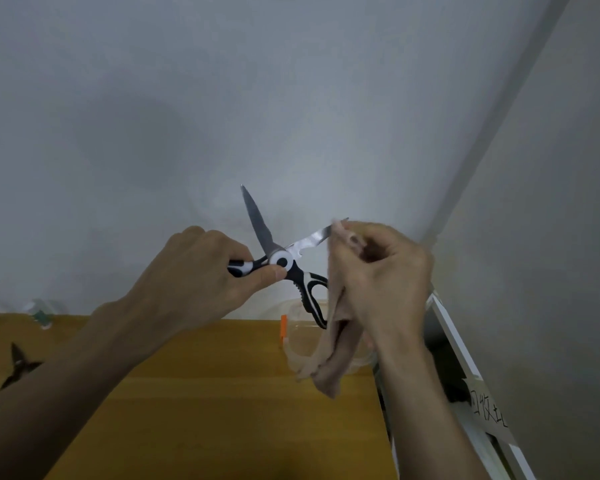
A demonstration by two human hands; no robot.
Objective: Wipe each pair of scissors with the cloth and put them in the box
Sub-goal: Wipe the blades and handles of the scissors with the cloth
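Gripping one handle of the black-and-white scissors (pixel 282 261) near the pivot, the left hand (pixel 201 275) is holding them spread open in the air above the wooden table (pixel 205 403). The right hand (pixel 381 278) is pinching the beige cloth (pixel 336 327) around the outer end of the right-pointing blade. Judgement: draw the cloth from pivot toward tip, fingers off the cutting edge, then repeat on the upright blade. A clear container (pixel 298 308), probably the box, is sitting just behind. Another dark pair (pixel 16 368) is lying at the table's left.
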